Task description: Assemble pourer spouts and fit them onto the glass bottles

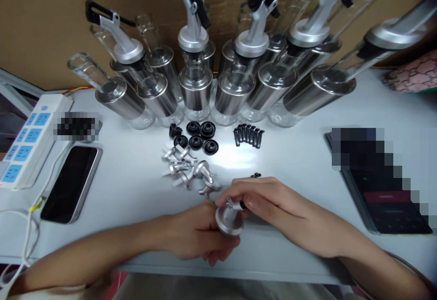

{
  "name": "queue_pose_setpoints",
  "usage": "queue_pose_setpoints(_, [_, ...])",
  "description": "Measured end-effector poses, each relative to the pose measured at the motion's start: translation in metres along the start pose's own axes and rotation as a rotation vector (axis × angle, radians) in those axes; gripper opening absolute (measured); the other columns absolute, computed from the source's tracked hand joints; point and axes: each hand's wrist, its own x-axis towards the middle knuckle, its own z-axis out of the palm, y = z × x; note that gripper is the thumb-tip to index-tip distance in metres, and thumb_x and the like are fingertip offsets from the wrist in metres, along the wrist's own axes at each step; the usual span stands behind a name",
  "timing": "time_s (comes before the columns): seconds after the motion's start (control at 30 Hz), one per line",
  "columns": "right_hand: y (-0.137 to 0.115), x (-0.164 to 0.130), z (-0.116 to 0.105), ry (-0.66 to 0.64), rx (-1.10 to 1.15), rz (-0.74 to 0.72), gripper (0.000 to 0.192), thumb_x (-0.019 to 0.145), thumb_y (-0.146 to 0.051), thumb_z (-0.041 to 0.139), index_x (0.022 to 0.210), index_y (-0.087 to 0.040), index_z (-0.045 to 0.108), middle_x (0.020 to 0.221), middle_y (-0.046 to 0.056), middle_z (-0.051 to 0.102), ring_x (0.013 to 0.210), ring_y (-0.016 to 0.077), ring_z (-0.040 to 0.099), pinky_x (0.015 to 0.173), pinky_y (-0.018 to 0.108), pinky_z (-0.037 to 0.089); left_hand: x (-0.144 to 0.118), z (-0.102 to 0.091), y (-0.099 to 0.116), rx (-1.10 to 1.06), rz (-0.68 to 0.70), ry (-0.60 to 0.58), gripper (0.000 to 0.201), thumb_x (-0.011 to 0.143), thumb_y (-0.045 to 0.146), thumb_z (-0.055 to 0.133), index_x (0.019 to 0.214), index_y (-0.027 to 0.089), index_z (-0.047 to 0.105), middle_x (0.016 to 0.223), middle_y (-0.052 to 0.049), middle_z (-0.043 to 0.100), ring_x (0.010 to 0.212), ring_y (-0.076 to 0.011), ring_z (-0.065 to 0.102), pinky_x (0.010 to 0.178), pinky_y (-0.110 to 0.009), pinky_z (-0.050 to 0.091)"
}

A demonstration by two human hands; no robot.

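Observation:
A silver bottle pourer spout (229, 221) with a round base is gripped by my left hand (191, 232), the fingers curled around its underside. My right hand (273, 203) pinches a small black piece (242, 205) at the spout's tip; the fingers hide most of it. Just beyond my hands lies a loose pile of silver pourer spouts (184, 165). Several black ribbed stoppers (195, 142) sit behind that pile. To their right, a row of small black levers (249, 135) is laid out. Tiny black parts (256, 175) show past my right hand's knuckles.
Glass-and-steel bottles (235, 91) stand in rows at the back, some topped with pourers. On the left are a white power strip (34, 140), cables and a phone (71, 184). A dark tablet-like device (355, 190) lies at right; the table's front edge (273, 278) is close.

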Motion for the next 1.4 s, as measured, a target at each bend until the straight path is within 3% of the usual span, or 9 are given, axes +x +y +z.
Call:
queue_pose_setpoints(0.1, [-0.001, 0.001, 0.001, -0.025, 0.098, 0.007, 0.027, 0.101, -0.028, 0.041, 0.096, -0.016, 0.064, 0.085, 0.001, 0.067, 0.078, 0.0097, 0.060, 0.072, 0.020, 0.045, 0.000, -0.001, -0.001, -0.014, 0.026, -0.021, 0.035, 0.090, 0.033, 0.050, 0.060, 0.015, 0.051, 0.051, 0.002, 0.048, 0.049, -0.0081, 0.045, 0.046, -0.018, 0.037])
queue_pose_setpoints(0.3, [0.003, 0.004, 0.002, -0.019, 0.282, 0.079, 0.023, 0.099, -0.033, 0.046, 0.093, -0.017, 0.062, 0.086, 0.001, 0.065, 0.079, 0.0106, 0.059, 0.072, 0.021, 0.046, 0.001, 0.001, 0.001, -0.063, 0.051, 0.014, 0.032, 0.090, 0.030, 0.051, 0.062, 0.015, 0.052, 0.056, 0.002, 0.051, 0.051, -0.0074, 0.046, 0.050, -0.019, 0.039])
queue_pose_setpoints(0.47, [0.004, 0.005, 0.005, 0.014, 0.373, 0.143, 0.022, 0.097, -0.034, 0.050, 0.093, -0.018, 0.064, 0.081, 0.000, 0.067, 0.073, 0.0114, 0.062, 0.067, 0.022, 0.047, 0.002, 0.002, 0.004, -0.103, 0.092, 0.051, 0.033, 0.088, 0.041, 0.055, 0.068, 0.015, 0.053, 0.062, 0.001, 0.052, 0.056, -0.0093, 0.051, 0.054, -0.021, 0.043])
queue_pose_setpoints(0.57, [0.004, 0.004, 0.003, 0.051, 0.206, 0.092, 0.022, 0.098, -0.030, 0.047, 0.093, -0.018, 0.066, 0.082, 0.001, 0.068, 0.074, 0.0123, 0.063, 0.066, 0.023, 0.047, 0.002, 0.002, 0.003, -0.098, 0.133, 0.053, 0.044, 0.091, 0.052, 0.050, 0.068, 0.015, 0.053, 0.063, 0.000, 0.052, 0.057, -0.0101, 0.051, 0.055, -0.022, 0.043])
queue_pose_setpoints(0.7, [0.010, -0.002, -0.012, 0.342, -0.396, -0.117, 0.018, 0.096, -0.020, 0.050, 0.105, -0.018, 0.065, 0.086, 0.004, 0.065, 0.078, 0.0157, 0.058, 0.069, 0.028, 0.045, 0.003, 0.004, -0.001, -0.147, 0.155, 0.088, 0.054, 0.091, 0.063, 0.043, 0.071, 0.014, 0.053, 0.065, -0.001, 0.052, 0.057, -0.0099, 0.050, 0.057, -0.024, 0.042])
queue_pose_setpoints(0.77, [0.013, -0.005, -0.022, 0.406, -0.646, -0.195, 0.017, 0.091, -0.016, 0.055, 0.105, -0.018, 0.066, 0.086, 0.005, 0.061, 0.081, 0.0186, 0.055, 0.071, 0.031, 0.044, 0.003, 0.004, -0.003, -0.167, 0.176, 0.099, 0.052, 0.091, 0.063, 0.043, 0.074, 0.015, 0.052, 0.067, -0.001, 0.053, 0.058, -0.0099, 0.050, 0.058, -0.024, 0.042])
queue_pose_setpoints(1.03, [0.015, -0.010, -0.031, 0.135, -0.809, -0.037, 0.014, 0.078, -0.012, 0.061, 0.086, -0.022, 0.066, 0.102, 0.008, 0.052, 0.099, 0.0266, 0.046, 0.082, 0.041, 0.043, 0.005, 0.005, -0.005, -0.146, 0.193, 0.113, 0.051, 0.091, 0.062, 0.042, 0.077, 0.014, 0.052, 0.070, -0.002, 0.053, 0.060, -0.0099, 0.050, 0.060, -0.024, 0.043])
queue_pose_setpoints(1.4, [0.017, -0.004, -0.023, 0.097, -0.903, 0.025, 0.011, 0.075, -0.013, 0.059, 0.082, -0.017, 0.066, 0.108, 0.012, 0.054, 0.100, 0.0290, 0.046, 0.082, 0.044, 0.042, 0.007, 0.004, -0.003, -0.120, 0.174, 0.127, 0.052, 0.090, 0.063, 0.045, 0.075, 0.014, 0.052, 0.069, -0.002, 0.054, 0.060, -0.0103, 0.051, 0.060, -0.024, 0.044])
